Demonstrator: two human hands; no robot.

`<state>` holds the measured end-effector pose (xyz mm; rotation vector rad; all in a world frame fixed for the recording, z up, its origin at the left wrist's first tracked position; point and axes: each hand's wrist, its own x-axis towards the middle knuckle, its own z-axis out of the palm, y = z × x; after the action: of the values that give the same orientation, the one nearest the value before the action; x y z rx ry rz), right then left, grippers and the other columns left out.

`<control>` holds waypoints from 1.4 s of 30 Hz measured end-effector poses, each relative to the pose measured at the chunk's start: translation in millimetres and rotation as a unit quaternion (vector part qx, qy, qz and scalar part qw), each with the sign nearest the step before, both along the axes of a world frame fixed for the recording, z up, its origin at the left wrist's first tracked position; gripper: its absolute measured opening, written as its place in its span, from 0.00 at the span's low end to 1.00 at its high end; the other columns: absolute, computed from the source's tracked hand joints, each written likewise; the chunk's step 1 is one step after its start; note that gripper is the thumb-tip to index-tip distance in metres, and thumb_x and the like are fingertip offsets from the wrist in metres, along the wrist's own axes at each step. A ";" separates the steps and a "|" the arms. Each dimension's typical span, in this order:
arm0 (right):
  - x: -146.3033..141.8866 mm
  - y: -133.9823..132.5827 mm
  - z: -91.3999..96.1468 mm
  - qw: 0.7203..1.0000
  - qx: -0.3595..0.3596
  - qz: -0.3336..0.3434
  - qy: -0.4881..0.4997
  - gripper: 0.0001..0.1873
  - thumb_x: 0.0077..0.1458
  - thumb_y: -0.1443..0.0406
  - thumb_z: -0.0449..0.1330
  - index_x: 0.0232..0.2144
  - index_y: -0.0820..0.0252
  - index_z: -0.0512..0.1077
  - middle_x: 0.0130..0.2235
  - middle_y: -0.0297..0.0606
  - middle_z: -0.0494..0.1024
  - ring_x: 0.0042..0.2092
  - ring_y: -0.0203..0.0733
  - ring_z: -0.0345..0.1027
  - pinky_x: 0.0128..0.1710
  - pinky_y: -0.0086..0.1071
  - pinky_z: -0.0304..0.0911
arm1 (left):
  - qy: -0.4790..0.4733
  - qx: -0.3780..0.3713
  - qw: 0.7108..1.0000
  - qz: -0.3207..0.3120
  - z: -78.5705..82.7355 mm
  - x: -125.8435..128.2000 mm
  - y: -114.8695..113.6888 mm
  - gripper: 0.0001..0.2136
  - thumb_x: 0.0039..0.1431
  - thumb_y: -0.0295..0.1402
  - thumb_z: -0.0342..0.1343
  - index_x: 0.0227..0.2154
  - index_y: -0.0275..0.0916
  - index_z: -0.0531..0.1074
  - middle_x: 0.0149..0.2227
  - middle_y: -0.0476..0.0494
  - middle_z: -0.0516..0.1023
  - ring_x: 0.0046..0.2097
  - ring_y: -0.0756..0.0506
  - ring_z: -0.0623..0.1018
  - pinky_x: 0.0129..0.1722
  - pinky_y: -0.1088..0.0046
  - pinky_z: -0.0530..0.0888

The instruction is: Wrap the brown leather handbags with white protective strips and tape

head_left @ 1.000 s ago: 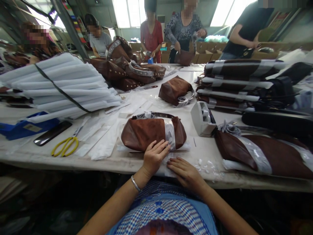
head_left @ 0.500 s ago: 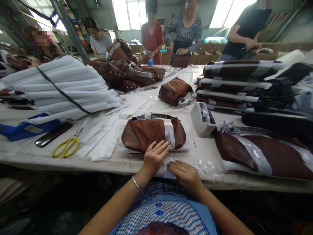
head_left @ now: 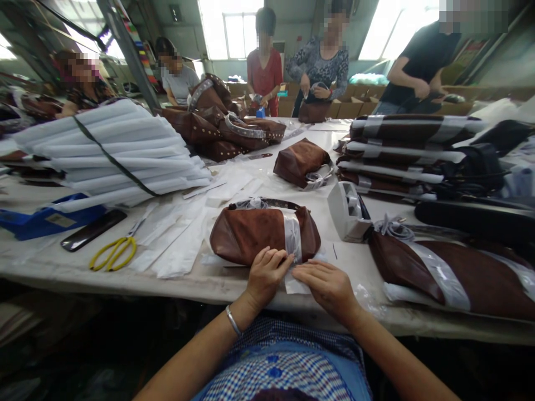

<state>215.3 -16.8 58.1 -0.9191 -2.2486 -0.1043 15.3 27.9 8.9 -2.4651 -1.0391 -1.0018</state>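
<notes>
Left hand flat on brown bag, right hand pressing white strip before bag; neither grips. Best smooth strip taut.

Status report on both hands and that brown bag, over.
Left hand on brown bag, at its plastic band. Right hand flat on white strip. White box alongside, apart.

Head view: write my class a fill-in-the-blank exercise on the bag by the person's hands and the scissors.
1. The left hand rests on a ____ bag.
2. The scissors have ____ handles.
3. The bracelet is on the person's ____ wrist.
4. The right hand touches a ____ strip.
Missing words: brown; yellow; left; white.
</notes>
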 end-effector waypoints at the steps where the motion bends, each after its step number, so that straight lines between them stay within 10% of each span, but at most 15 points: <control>1: -0.2 3.1 3.3 1.000 0.001 -0.008 0.001 0.19 0.65 0.73 0.52 0.48 0.52 0.77 0.44 0.35 0.84 0.44 0.37 0.78 0.53 0.35 0.70 | 0.002 -0.002 1.000 0.001 -0.5 0.1 -0.1 0.13 0.67 0.29 0.55 0.53 0.45 0.74 0.43 0.48 0.80 0.46 0.46 0.78 0.58 0.62 0.71; 10: 1.2 38.9 3.8 0.993 -0.020 -0.113 0.013 0.18 0.60 0.74 0.54 0.43 0.53 0.79 0.42 0.35 0.83 0.46 0.43 0.77 0.47 0.37 0.69 | -0.020 -0.025 0.999 -0.012 -1.3 -1.3 -2.9 0.09 0.68 0.28 0.51 0.42 0.42 0.77 0.45 0.46 0.79 0.45 0.45 0.76 0.58 0.60 0.72; 21: -2.5 67.6 -6.8 0.979 -0.069 -0.182 0.061 0.07 0.59 0.62 0.65 0.28 0.51 0.79 0.38 0.34 0.82 0.39 0.43 0.74 0.37 0.36 0.71 | -0.050 -0.088 0.993 -0.061 8.2 -9.0 -3.2 0.17 0.65 0.28 0.52 0.55 0.38 0.72 0.46 0.41 0.80 0.44 0.44 0.78 0.58 0.61 0.74; 31: -6.4 63.1 -6.4 0.967 -0.104 -0.224 0.064 0.05 0.59 0.64 0.65 0.29 0.54 0.74 0.39 0.36 0.79 0.41 0.43 0.74 0.38 0.34 0.69 | 0.044 -0.011 0.996 -0.077 9.2 -7.1 4.8 0.17 0.70 0.26 0.44 0.57 0.35 0.71 0.61 0.41 0.72 0.45 0.45 0.77 0.51 0.67 0.75; 42: -14.0 75.9 14.6 0.925 -0.213 -0.311 0.049 0.06 0.56 0.66 0.65 0.36 0.56 0.71 0.38 0.34 0.76 0.31 0.38 0.68 0.30 0.30 0.56 | 0.145 -0.108 0.983 -0.015 26.7 3.4 -0.1 0.22 0.66 0.27 0.50 0.62 0.34 0.66 0.63 0.38 0.70 0.43 0.43 0.74 0.46 0.64 0.75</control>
<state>201.2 59.2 72.7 -1.8090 -1.8361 0.1525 18.7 27.8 35.6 -2.7010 -1.0623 -0.5360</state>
